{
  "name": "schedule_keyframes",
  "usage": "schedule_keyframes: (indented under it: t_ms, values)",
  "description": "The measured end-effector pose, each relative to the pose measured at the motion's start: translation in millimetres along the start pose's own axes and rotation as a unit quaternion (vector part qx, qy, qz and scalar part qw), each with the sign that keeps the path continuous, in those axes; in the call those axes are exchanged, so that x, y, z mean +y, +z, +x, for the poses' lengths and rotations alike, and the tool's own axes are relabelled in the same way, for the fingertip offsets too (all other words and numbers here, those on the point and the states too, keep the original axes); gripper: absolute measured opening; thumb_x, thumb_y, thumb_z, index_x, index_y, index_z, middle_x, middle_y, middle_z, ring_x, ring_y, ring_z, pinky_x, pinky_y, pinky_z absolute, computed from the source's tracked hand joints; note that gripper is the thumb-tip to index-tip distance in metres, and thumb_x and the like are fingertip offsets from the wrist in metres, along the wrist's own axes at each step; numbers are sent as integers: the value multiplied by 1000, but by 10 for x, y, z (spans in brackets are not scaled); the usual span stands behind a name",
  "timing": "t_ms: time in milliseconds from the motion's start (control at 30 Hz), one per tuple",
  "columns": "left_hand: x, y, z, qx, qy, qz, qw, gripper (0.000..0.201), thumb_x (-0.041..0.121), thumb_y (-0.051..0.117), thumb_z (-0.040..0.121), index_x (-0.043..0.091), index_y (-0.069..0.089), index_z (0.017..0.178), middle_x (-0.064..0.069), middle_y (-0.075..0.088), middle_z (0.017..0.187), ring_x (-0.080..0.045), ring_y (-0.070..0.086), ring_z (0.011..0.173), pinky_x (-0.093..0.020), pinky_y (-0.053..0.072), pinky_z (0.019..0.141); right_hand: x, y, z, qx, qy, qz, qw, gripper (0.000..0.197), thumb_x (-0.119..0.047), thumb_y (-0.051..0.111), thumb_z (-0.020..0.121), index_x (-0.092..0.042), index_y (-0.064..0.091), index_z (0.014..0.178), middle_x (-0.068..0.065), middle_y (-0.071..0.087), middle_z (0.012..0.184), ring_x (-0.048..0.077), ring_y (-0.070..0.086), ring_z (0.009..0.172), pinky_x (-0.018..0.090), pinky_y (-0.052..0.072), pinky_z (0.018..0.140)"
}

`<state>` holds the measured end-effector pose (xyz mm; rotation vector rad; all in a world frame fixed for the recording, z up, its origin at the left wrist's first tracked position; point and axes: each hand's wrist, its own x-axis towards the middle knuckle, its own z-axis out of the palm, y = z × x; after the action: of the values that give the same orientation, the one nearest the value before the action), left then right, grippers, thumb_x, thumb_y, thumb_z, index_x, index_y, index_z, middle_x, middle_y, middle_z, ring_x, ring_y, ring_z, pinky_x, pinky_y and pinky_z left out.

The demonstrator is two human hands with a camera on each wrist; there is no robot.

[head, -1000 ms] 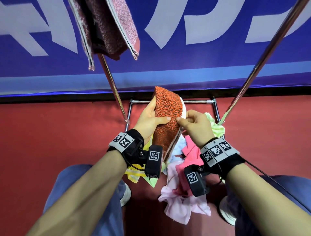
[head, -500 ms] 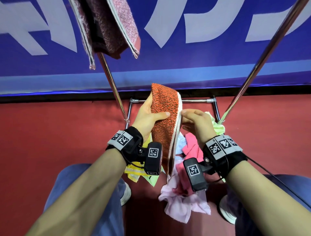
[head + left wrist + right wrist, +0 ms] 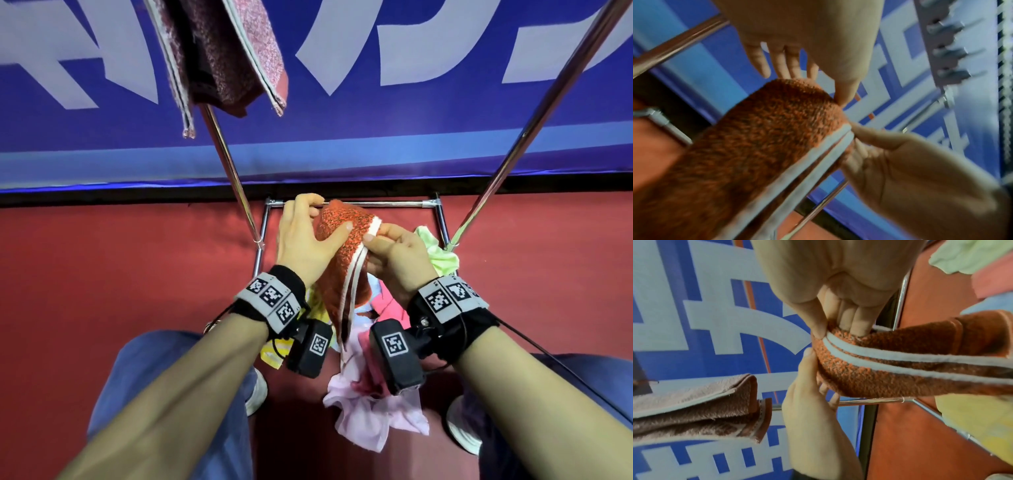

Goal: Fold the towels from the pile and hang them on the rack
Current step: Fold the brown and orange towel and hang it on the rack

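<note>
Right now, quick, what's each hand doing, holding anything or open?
Left hand: holds the folded orange towel, thumb over its top, fingers behind.
Right hand: pinches the towel's white-trimmed edge.

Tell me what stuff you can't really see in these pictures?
- Top of the hung towel: cut off by the head view's upper edge.
- Pile: partly hidden by both wrist cameras.
- Left hand fingertips: behind the orange towel.
- Left wrist view: blurred.

Nubby terry-cloth orange towel (image 3: 337, 260), shiny smooth metal rack (image 3: 226, 154), matt red floor (image 3: 120, 274)
</note>
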<state>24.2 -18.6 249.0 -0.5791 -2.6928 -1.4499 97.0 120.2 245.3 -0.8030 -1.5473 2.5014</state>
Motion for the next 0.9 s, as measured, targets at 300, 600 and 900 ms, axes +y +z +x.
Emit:
schedule_keyframes:
  t_ms: [300,600,900]
  values:
    - [64,14,-152,-139,93,208,964,31,45,60,74,32,38,92,13,55,77,-17,60,67,-39,52,67,-93,-7,-16,47,3,92,995,40,22,52,82,4,58,117,13,70,85,23,70,70,31,60,62]
    - [83,66,-188,-98,124,163,974,22,21,54,73,26,46,93,10,51,77,-34,57,68,-44,51,64,-24,45,-63,74,-66,55,994,46,25,53,79,-5,51,115,12,66,82,14,63,58,21,47,47]
    - [146,72,-260,-168,159,238,944,35,41,62,78,24,42,102,7,54,93,-35,59,73,-45,51,63,4,70,-65,48,-67,99,992,52,26,44,82,-11,54,118,11,70,88,21,68,71,28,55,55]
